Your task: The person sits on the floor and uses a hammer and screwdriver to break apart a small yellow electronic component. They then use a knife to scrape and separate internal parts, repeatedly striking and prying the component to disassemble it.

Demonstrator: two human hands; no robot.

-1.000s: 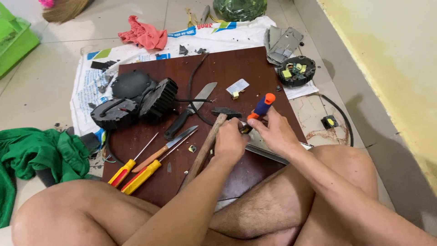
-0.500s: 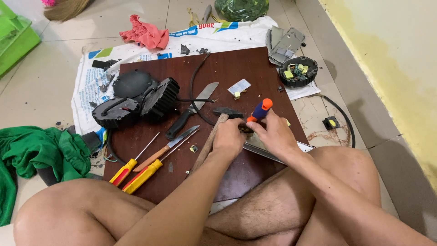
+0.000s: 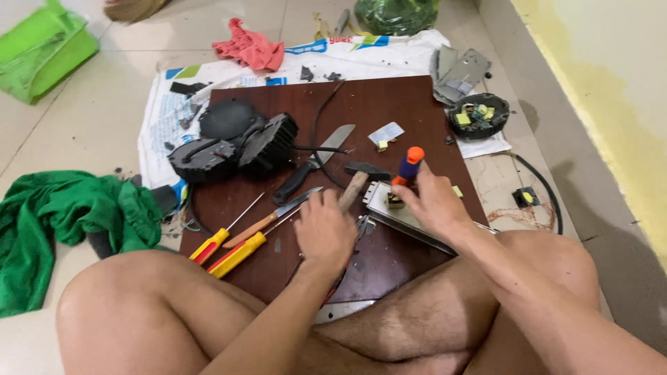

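I sit on the floor with a dark brown board [image 3: 389, 111] before my legs. My right hand [image 3: 434, 201] grips a screwdriver with a blue and orange handle [image 3: 410, 164], held upright over a small part on a flat metal plate [image 3: 392, 208]. My left hand [image 3: 325, 229] rests on the wooden handle of a hammer [image 3: 358, 179] lying on the board, fingers curled around it. Left of that hand lie a knife [image 3: 316, 163], two yellow-and-red screwdrivers [image 3: 233, 243] and a wooden-handled tool [image 3: 267, 219].
A black finned motor-like unit [image 3: 236, 146] sits at the board's left. A round black tray of small parts [image 3: 478, 114] and grey metal pieces [image 3: 458, 69] lie at the upper right. Green cloth [image 3: 62, 215], red rag [image 3: 249, 48], green bin [image 3: 42, 48], printed sheet [image 3: 208, 76].
My left hand slid back down the hammer handle toward me. My right hand with the screwdriver stayed over the metal plate.
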